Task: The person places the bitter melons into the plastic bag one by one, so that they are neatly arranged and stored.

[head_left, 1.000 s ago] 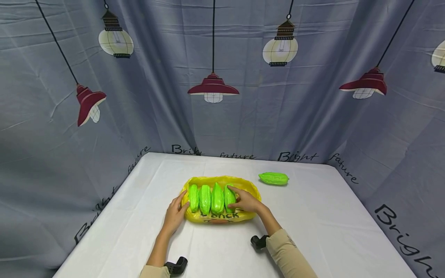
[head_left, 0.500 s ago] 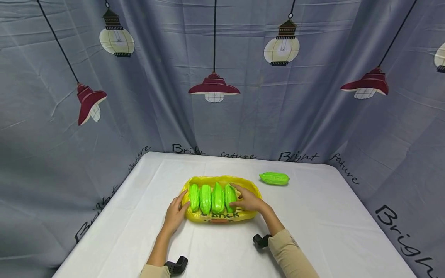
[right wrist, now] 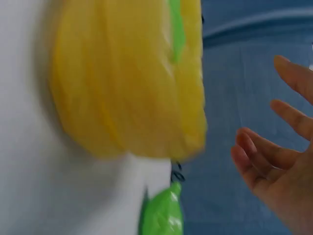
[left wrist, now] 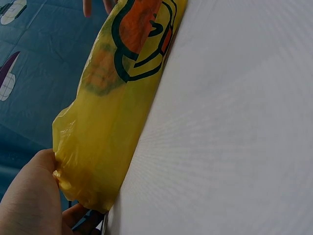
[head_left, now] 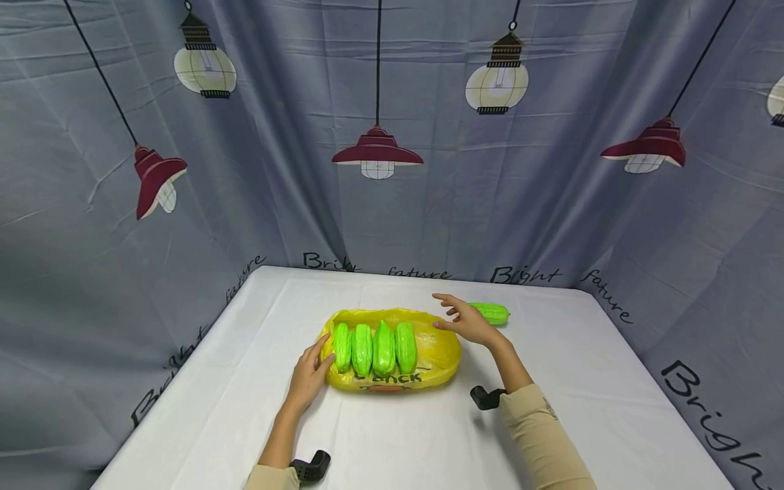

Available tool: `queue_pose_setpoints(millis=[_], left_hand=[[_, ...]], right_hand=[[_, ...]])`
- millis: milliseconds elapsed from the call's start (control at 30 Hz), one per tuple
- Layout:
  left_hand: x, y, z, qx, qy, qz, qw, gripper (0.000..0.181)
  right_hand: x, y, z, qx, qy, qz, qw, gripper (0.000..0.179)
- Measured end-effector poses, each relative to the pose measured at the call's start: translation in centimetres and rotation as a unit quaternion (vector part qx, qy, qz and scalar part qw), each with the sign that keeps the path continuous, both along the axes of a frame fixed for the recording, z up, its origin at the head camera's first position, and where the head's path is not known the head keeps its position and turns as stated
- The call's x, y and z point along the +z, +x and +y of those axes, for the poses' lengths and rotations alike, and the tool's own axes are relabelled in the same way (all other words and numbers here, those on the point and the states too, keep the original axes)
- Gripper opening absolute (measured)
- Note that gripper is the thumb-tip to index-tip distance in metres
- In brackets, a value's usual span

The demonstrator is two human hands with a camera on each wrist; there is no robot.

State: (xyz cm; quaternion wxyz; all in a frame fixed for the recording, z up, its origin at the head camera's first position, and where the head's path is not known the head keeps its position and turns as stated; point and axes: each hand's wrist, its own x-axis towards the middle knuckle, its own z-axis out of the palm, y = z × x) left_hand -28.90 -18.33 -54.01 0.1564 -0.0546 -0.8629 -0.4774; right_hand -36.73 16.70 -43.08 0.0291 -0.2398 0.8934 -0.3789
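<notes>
Several bright green, ridged bitter melons [head_left: 384, 349] lie side by side in a yellow plastic bag [head_left: 437, 354], whose mouth is spread wide on the table. At the bag's left end, my left hand [head_left: 308, 378] grips the edge, thumb and fingers on either side of it in the left wrist view. My right hand [head_left: 470, 322] is above the bag's far right corner, fingers spread and holding nothing. Behind it lies another bitter melon [head_left: 493, 314], partly covered by the hand in the head view. In the right wrist view, this melon [right wrist: 164, 215] lies beyond the bag.
A white cloth covers the table [head_left: 380, 442]. Around its back and sides hangs a grey-blue curtain [head_left: 416, 218] printed with lamps and lettering. A black wrist device [head_left: 312, 467] sits at the left wrist and another black device [head_left: 486, 397] at the right.
My right hand has left the rightmost bitter melon in the bag and moved up and right toward the loose one. The left hand stays at the bag's left end.
</notes>
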Motion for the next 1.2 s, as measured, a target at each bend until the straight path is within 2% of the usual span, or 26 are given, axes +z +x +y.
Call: queue_pose_setpoints(millis=[167, 300, 433, 667, 833, 1000, 1200], left_hand=[[-0.1, -0.1, 0.0, 0.001, -0.001, 0.006, 1.0, 0.048], [-0.1, -0.1, 0.0, 0.002, 0.002, 0.006, 1.0, 0.048], [-0.1, -0.1, -0.1, 0.004, 0.003, -0.003, 1.0, 0.048], [-0.3, -0.1, -0.1, 0.001, 0.009, -0.013, 0.9999, 0.049], [-0.3, -0.1, -0.1, 0.0, 0.017, -0.014, 0.9997, 0.049], [-0.3, -0.2, 0.0, -0.001, 0.017, -0.02, 0.9996, 0.05], [-0.3, -0.3, -0.1, 0.003, 0.013, -0.014, 0.9998, 0.049]], right_hand=[[1.7, -1.2, 2.4, -0.025, 0.021, 0.02, 0.9993, 0.061], [2.6, -2.3, 4.3, -0.027, 0.044, 0.041, 0.9978, 0.058], [3.1, -3.4, 6.0, -0.024, 0.067, 0.05, 0.9962, 0.054], [3.3, -5.1, 8.3, -0.019, 0.083, 0.037, 0.9956, 0.053], [2.3, -6.2, 9.5, -0.014, 0.073, 0.001, 0.9973, 0.05], [0.1, -7.0, 10.9, -0.021, 0.077, -0.045, 0.9958, 0.041], [-2.3, -7.9, 11.7, -0.012, 0.062, -0.067, 0.9958, 0.04]])
